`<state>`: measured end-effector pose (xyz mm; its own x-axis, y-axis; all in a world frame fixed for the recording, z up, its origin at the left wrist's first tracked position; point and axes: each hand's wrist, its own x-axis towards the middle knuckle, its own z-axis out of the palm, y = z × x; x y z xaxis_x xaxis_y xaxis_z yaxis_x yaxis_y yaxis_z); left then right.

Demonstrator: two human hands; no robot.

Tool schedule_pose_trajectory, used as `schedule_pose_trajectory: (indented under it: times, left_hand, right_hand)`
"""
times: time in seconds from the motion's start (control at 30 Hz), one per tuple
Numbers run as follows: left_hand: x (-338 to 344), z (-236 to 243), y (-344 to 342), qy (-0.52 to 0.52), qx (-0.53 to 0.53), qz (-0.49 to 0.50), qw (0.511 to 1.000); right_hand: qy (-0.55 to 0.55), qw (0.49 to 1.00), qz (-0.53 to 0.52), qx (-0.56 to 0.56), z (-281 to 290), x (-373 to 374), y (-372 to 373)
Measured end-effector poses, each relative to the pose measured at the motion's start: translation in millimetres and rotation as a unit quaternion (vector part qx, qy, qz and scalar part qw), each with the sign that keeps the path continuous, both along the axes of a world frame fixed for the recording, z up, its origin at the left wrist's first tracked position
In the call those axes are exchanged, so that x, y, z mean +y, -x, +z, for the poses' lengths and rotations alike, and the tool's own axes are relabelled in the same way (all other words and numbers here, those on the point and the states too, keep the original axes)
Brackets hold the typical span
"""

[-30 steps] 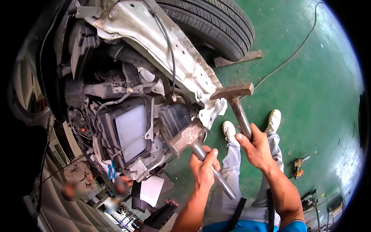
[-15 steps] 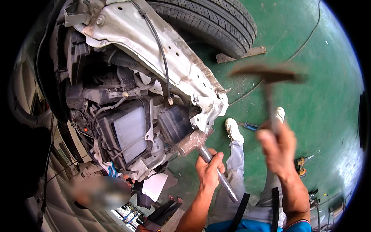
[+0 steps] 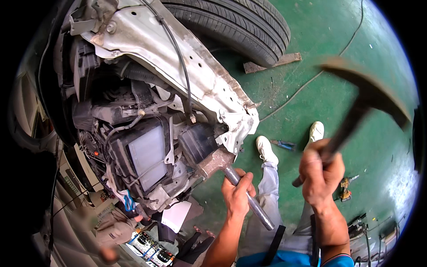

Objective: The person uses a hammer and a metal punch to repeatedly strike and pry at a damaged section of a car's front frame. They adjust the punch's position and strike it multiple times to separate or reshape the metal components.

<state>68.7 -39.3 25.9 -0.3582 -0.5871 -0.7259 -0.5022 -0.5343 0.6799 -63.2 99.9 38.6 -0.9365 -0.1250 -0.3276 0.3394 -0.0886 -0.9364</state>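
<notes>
My left hand [image 3: 238, 193] is wrapped round the steel handle of a sledgehammer [image 3: 216, 163]. Its rusty block head sits against the crumpled front end of a white metal car body rail [image 3: 209, 84], beside a black box [image 3: 197, 143]. At the right, my right hand [image 3: 322, 173] grips the dark handle of a second hammer [image 3: 369, 95]. That hammer has a long, curved, brown head, slightly blurred, and is raised away from the rail, tilted to the upper right.
The engine bay [image 3: 147, 153] is exposed at left. A tyre [image 3: 240, 26] stands against a wooden block [image 3: 272, 63]. Pliers [image 3: 283, 144], a power drill [image 3: 346, 188] and a cable [image 3: 307, 84] lie on the green floor. Another person [image 3: 116, 229] is at lower left.
The hammer in my right hand has swung up and right, away from the rail, its head turning from level to slanted. My left hand keeps the sledgehammer at the rail's end.
</notes>
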Motion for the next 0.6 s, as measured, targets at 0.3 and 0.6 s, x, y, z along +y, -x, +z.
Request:
schedule_pose_trajectory:
  times: [0.3, 0.6]
  left_hand:
    - [2.9, 5.0, -15.2, 0.011, -0.043, -0.012, 0.999]
    - [28.7, -14.1, -18.7, -0.111, -0.07, 0.024, 0.991]
  right_hand:
    - [0.025, 0.978, 0.163, -0.126, -41.3, 3.8, -18.8]
    - [0.096, 0.903, 0.007, -0.418, -87.0, 84.1, -35.2]
